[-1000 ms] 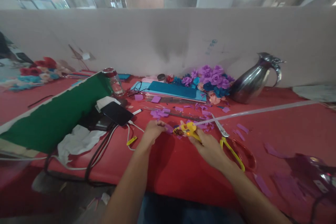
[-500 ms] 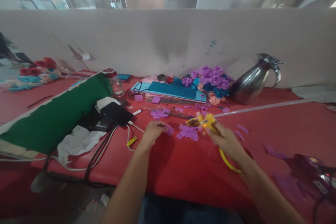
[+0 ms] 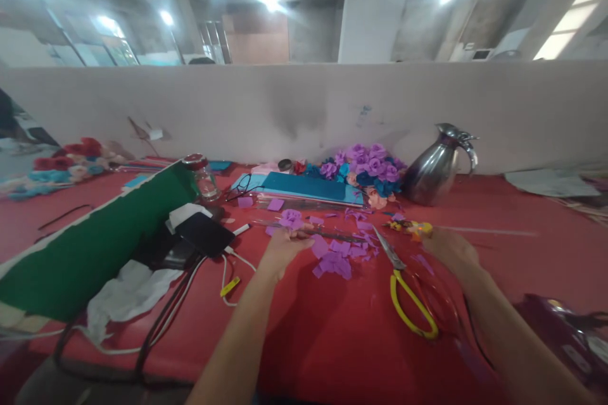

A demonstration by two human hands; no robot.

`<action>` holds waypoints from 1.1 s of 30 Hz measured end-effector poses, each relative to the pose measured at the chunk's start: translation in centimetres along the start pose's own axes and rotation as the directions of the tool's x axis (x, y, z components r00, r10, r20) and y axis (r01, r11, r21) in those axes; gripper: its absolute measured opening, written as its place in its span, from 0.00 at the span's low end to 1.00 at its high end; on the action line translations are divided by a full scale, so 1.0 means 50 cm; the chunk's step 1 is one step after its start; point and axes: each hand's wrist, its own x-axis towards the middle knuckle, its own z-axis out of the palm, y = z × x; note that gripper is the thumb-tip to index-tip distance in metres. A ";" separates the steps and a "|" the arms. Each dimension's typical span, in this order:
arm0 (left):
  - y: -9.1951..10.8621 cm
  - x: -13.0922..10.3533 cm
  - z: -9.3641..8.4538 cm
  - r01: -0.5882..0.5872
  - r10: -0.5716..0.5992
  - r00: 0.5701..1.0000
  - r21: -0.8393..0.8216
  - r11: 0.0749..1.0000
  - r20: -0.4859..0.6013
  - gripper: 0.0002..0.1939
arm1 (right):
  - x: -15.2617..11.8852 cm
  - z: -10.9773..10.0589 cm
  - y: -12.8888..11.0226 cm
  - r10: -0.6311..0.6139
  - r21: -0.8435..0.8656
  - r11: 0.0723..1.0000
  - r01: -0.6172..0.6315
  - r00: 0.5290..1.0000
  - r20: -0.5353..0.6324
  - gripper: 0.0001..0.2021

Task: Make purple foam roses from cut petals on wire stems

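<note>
My left hand [image 3: 281, 252] is closed at the base of a purple paper rose [image 3: 291, 219], whose dark stem points right; its fingertips are partly hidden. Beside it lie loose purple paper petals [image 3: 334, 264]. My right hand [image 3: 451, 252], blurred, is wrapped round the rear of a small yellow glue gun [image 3: 418, 229], which has an orange light and is low over the table. Between my hands and nearer the front lies a pair of scissors [image 3: 412, 305] with yellow handles, blades pointing away.
A steel jug [image 3: 434, 168] stands at the back right, beside a heap of paper flowers [image 3: 370, 168]. Blue paper sheets [image 3: 306, 187] lie behind my hands. On the left are a phone [image 3: 206, 234], cables, crumpled tissue [image 3: 130, 297], a green board [image 3: 102, 243] and a glass jar [image 3: 204, 178].
My left hand has left a purple petal on the table and moved to the rose. My right hand has carried the glue gun to the right, away from the petals, uncovering the scissors.
</note>
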 end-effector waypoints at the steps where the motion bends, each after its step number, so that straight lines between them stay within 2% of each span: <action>1: 0.002 0.004 0.009 -0.031 0.032 0.999 0.020 0.999 -0.009 0.13 | -0.007 -0.003 -0.021 -0.010 -0.016 1.000 0.010 1.000 -0.010 0.10; 3: 0.005 0.013 0.028 -0.101 0.102 0.994 0.048 0.994 -0.022 0.10 | -0.024 -0.009 -0.085 -0.093 0.020 0.995 0.093 0.996 0.002 0.09; 4: 0.005 0.018 0.037 -0.135 0.136 0.990 0.057 0.989 -0.023 0.08 | -0.034 -0.012 -0.123 -0.189 0.127 0.975 0.180 0.980 0.056 0.13; 5: 0.006 0.021 0.045 -0.169 0.171 0.985 0.063 0.984 -0.020 0.08 | -0.044 -0.014 -0.163 -0.283 0.274 0.932 0.238 0.949 0.138 0.15; 7: 0.007 0.028 0.059 -0.245 0.245 0.969 0.052 0.968 0.001 0.10 | -0.061 -0.013 -0.236 -0.436 0.493 0.829 0.266 0.859 0.269 0.15; 9: 0.008 0.032 0.068 -0.312 0.311 0.950 0.015 0.950 0.028 0.14 | -0.073 -0.007 -0.284 -0.523 0.583 0.766 0.270 0.789 0.322 0.13; 10: 0.007 0.034 0.071 -0.333 0.333 0.942 -0.012 0.943 0.043 0.16 | -0.076 -0.002 -0.297 -0.528 0.601 0.758 0.254 0.780 0.336 0.12; 12: 0.005 0.037 0.075 -0.351 0.356 0.931 -0.061 0.934 0.082 0.17 | -0.078 0.009 -0.304 -0.500 0.597 0.770 0.225 0.794 0.345 0.13; 15: -0.001 0.038 0.080 -0.336 0.351 0.930 -0.132 0.932 0.106 0.17 | -0.073 0.025 -0.287 -0.451 0.574 0.792 0.206 0.832 0.324 0.12; 17: -0.008 0.035 0.082 -0.303 0.317 0.947 -0.186 0.935 0.051 0.17 | -0.069 0.035 -0.273 -0.385 0.597 0.786 0.160 0.883 0.269 0.11; 19: -0.016 0.031 0.083 -0.252 0.253 0.967 -0.245 0.936 -0.026 0.14 | -0.067 0.044 -0.261 -0.254 0.669 0.742 0.049 0.943 0.213 0.11; 21: -0.024 0.027 0.081 -0.201 0.189 0.980 -0.304 0.931 -0.069 0.11 | -0.067 0.051 -0.253 -0.106 0.779 0.618 -0.105 0.971 0.214 0.11; 25: -0.030 0.025 0.081 -0.145 0.129 0.989 -0.490 0.859 -0.067 0.15 | -0.075 0.056 -0.256 0.042 0.900 0.265 -0.346 0.937 0.347 0.12; 29: -0.029 0.024 0.086 0.000 0.000 1.000 -0.663 0.749 -0.001 0.18 | -0.090 0.056 -0.276 0.075 0.892 0.066 -0.447 0.894 0.443 0.13; 33: -0.029 0.022 0.092 0.102 -0.074 0.995 -0.728 0.678 0.070 0.16 | -0.102 0.058 -0.296 0.108 0.845 -0.135 -0.517 0.840 0.531 0.14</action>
